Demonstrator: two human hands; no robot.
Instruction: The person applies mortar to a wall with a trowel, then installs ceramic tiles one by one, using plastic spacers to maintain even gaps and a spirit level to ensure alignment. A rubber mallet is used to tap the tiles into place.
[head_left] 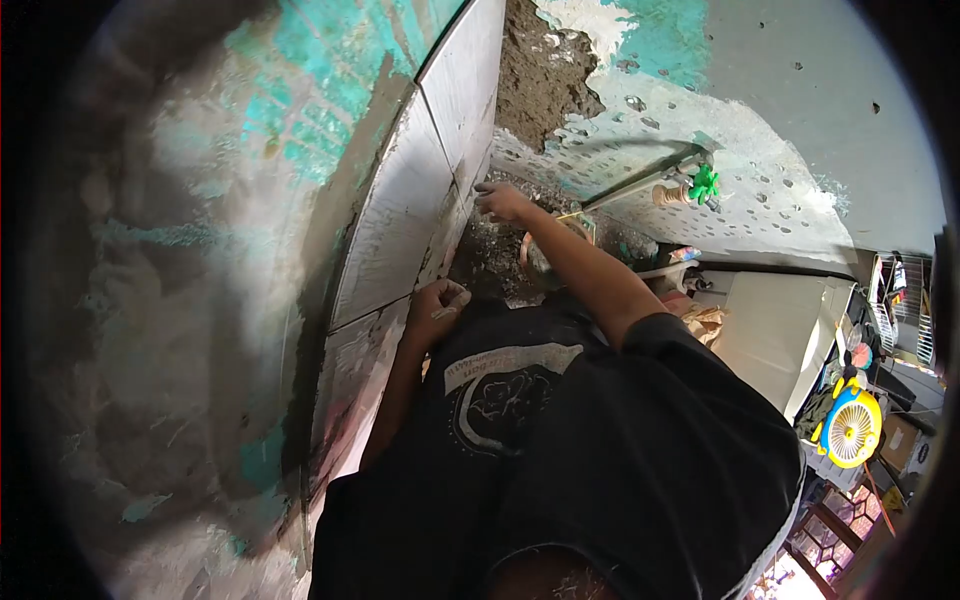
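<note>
Pale wall tiles point(395, 215) run along the wall on the left, with dark joints between them. My right hand point(507, 204) reaches forward to the lower edge of these tiles, fingers stretched out near a joint. Whether the fingertips touch the tile cannot be made out. Closer to my body, my left hand point(436, 306) is curled beside the tile face, its fingers bent together and smeared with grey. Anything inside those fingers is hidden. Below my right forearm stands a round container point(541, 252), partly covered by the arm.
Rubble point(490, 250) covers the floor in the corner. A pipe with a green tap handle point(705, 185) sticks out from the chipped wall point(770, 190). Rough mortar point(545, 75) shows at the back. A yellow and blue fan point(851, 428) stands far right, near a wire rack point(905, 300).
</note>
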